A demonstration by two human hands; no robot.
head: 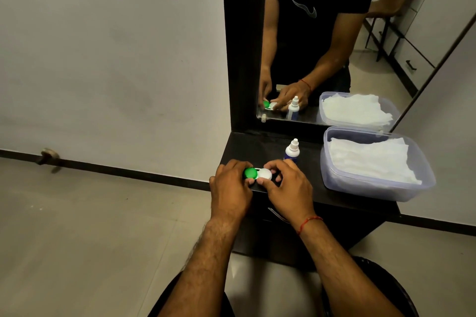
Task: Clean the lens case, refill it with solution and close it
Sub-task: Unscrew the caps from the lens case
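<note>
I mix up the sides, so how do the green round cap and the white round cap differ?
The green round cap is on the left, the white round cap on the right. The left hand holds the green one; the right hand pinches the white one. Both are round, alike in size, side by side.

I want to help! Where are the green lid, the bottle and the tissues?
green lid (250, 173): head view, its round top
bottle (292, 153): head view, white upper part
tissues (371, 159): head view, top sheet
</note>
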